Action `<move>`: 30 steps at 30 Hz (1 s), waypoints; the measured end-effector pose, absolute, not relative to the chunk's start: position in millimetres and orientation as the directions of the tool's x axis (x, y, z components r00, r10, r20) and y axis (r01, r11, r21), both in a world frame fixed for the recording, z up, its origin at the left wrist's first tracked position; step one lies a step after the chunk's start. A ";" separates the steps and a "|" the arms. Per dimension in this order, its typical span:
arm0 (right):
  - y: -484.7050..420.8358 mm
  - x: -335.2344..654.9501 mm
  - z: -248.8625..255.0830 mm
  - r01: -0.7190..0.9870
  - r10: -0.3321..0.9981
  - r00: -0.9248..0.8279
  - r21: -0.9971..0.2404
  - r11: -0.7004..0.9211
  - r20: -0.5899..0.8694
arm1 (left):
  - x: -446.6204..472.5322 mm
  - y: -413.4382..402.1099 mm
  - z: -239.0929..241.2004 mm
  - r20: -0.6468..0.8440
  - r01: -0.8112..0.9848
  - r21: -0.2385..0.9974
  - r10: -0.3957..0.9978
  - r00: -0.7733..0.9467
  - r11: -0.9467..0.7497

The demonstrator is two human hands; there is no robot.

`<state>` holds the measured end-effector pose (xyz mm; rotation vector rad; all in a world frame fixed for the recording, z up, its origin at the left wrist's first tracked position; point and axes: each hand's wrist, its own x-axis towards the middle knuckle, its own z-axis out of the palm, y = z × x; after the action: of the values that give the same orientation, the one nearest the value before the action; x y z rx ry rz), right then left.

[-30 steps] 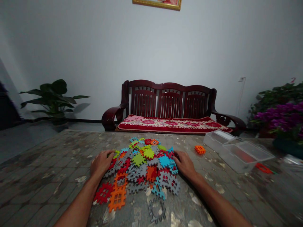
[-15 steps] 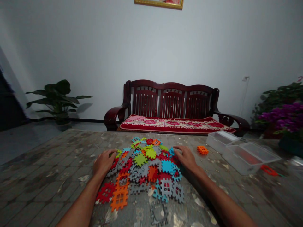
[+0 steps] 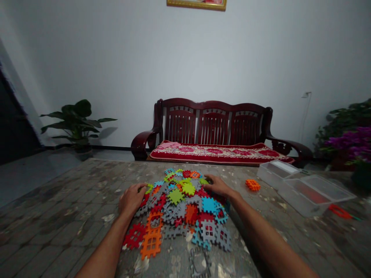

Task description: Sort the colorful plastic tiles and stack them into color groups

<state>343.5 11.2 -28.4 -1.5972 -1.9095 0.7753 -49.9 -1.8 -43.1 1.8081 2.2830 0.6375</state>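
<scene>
A pile of flat, toothed plastic building tiles (image 3: 179, 204) in red, orange, green, blue and grey lies on the table (image 3: 58, 216) in front of me. My left hand (image 3: 131, 199) rests on the pile's left edge, fingers curled over the tiles. My right hand (image 3: 217, 185) lies on the far right part of the pile, fingers stretched toward a green tile. Neither hand visibly lifts a piece. One grey tile (image 3: 199, 264) lies apart near the table's front edge.
A lone orange tile (image 3: 253, 185) lies to the right of the pile. Two clear plastic boxes (image 3: 307, 189) stand at the right, an orange piece (image 3: 339, 211) beside them. Beyond the table stand a dark wooden bench (image 3: 214, 131) and potted plants (image 3: 75, 123).
My right hand has slid from the pile's right side up and left onto its far part. The left hand has barely moved. The view has shifted slightly.
</scene>
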 end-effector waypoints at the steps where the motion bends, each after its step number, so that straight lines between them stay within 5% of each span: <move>1: 10.2 343.7 -29.8 0.686 0.986 -0.163 -0.714 0.140 0.037 | -49.7 -2.0 -42.5 0.132 0.889 0.423 0.958 -0.255 0.178; 9: -3.6 340.5 -33.8 0.766 0.904 -0.171 -0.523 0.373 0.393 | -48.4 -3.9 -39.5 0.144 0.886 0.430 0.955 -0.258 0.175; 14: -3.0 345.8 -39.9 0.640 0.873 0.080 -0.696 0.325 0.482 | -48.7 -4.3 -39.0 0.152 0.882 0.438 0.953 -0.261 0.172; 18: -4.3 377.7 -46.4 0.447 0.862 0.383 -0.883 0.142 0.332 | -48.7 -3.3 -39.0 0.161 0.883 0.433 0.949 -0.273 0.181; 22: -16.9 420.2 -48.7 0.437 0.838 0.462 -0.897 0.069 0.289 | -49.5 -1.8 -39.7 0.171 0.884 0.433 0.947 -0.271 0.174; 25: -30.4 442.5 -51.9 0.532 0.817 0.473 -0.846 0.033 0.329 | -50.8 -0.9 -41.5 0.174 0.887 0.430 0.949 -0.264 0.168; 30: -47.6 448.6 -62.1 0.817 0.831 0.353 -0.575 -0.050 0.429 | -53.8 1.2 -46.1 0.185 0.890 0.430 0.950 -0.250 0.151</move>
<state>448.6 -47.6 -62.1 -1.8418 -1.4457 0.0239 -53.8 1.2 -46.1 1.8378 2.2810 0.7009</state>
